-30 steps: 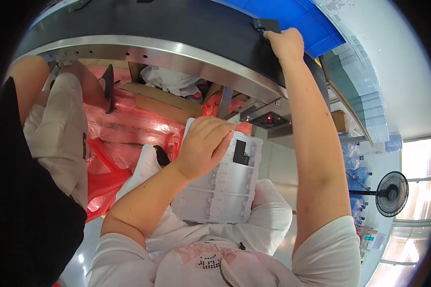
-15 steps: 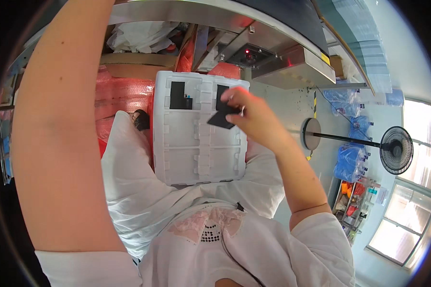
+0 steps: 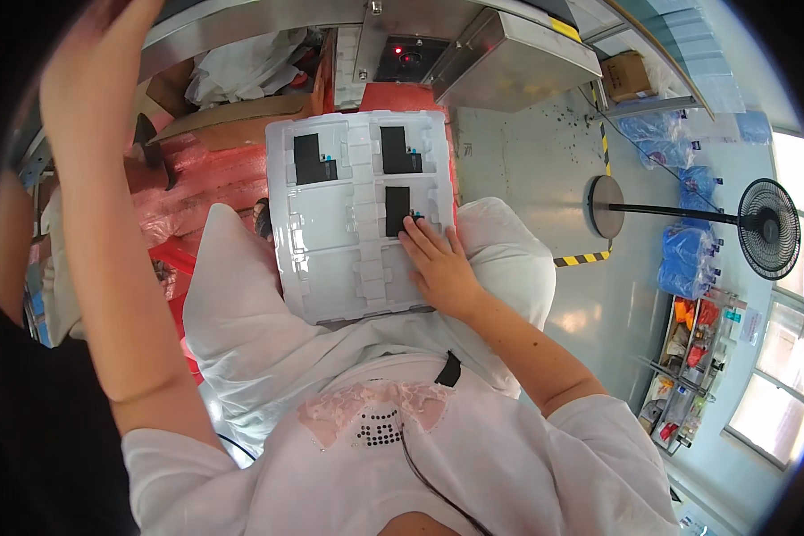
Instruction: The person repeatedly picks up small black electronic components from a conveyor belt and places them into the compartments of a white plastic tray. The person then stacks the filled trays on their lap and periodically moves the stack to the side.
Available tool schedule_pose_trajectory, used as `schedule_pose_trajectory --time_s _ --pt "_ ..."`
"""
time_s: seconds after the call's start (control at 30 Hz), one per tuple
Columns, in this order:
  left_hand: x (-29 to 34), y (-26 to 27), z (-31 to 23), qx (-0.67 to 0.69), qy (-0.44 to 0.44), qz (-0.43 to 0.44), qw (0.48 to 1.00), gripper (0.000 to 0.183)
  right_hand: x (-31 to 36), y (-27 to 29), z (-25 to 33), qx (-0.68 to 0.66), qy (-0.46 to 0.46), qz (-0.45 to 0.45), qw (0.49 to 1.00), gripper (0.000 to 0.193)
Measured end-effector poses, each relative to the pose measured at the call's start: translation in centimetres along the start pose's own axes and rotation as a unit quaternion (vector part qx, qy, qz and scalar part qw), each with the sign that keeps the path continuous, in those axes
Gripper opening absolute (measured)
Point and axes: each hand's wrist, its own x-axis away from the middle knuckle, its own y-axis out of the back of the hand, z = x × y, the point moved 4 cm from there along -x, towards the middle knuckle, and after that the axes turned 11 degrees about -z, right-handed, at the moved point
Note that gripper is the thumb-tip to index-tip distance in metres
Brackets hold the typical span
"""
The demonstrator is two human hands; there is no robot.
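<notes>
A white moulded plastic tray (image 3: pixel 317 259) with several compartments rests across my lap. Two flat black L-shaped pieces with small blue bits lie in its far row, one in the left compartment (image 3: pixel 306 159) and one in the right (image 3: pixel 393 150). A third black piece (image 3: pixel 397 211) lies in the compartment just nearer on the right. My right hand (image 3: pixel 439 263) rests over that piece's near right corner, fingers stretched out and partly covering it. My left arm reaches far up and left; the left hand (image 3: pixel 107 36) is at the picture's top edge, its fingers out of sight.
Red bubble wrap (image 3: pixel 192 174) covers the floor at the left, beside an open cardboard box (image 3: pixel 237 121). A metal machine housing (image 3: pixel 518 62) with a red light juts out beyond the tray. At the right stand a fan (image 3: pixel 768 228), blue water bottles (image 3: pixel 686 259) and a stocked shelf (image 3: pixel 692 366).
The black piece that my right hand held above the tray now lies in the right second-row compartment, and the fingers have spread out. My left arm has swung farther away.
</notes>
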Motion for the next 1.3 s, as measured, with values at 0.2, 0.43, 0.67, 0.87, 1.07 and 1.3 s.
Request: schedule_pose_trajectory --time_s 0.2,0.43,0.67,0.87,1.07,1.3 --pt "14.5 -0.9 1.5 0.148 0.225 0.373 0.888 0.017 -0.5 -0.6 -0.7 -0.025 -0.047 -0.015 0.998 0.054" --pt "24.3 -5.6 8.3 0.088 0.053 0.496 0.862 0.029 -1.0 -0.1 -0.6 -0.030 -0.037 -0.029 0.998 0.052" --pt "26.7 -5.4 6.6 -0.037 -0.018 0.445 0.894 0.053 -8.2 10.1 3.0 -0.119 -0.005 -0.299 0.947 0.044" --pt "30.4 -5.5 5.8 -0.216 -0.181 0.384 0.879 0.057 -18.1 20.7 5.2 -0.135 0.128 -0.492 0.850 0.032" --pt "31.0 -3.8 6.3 -0.208 -0.317 0.489 0.786 0.052 -27.3 25.0 6.4 -0.020 0.120 -0.513 0.850 0.022" --pt "21.9 -2.1 0.0 -0.121 -0.143 0.596 0.781 0.035 -41.4 22.9 -1.6 0.100 -0.271 -0.259 0.922 0.055"
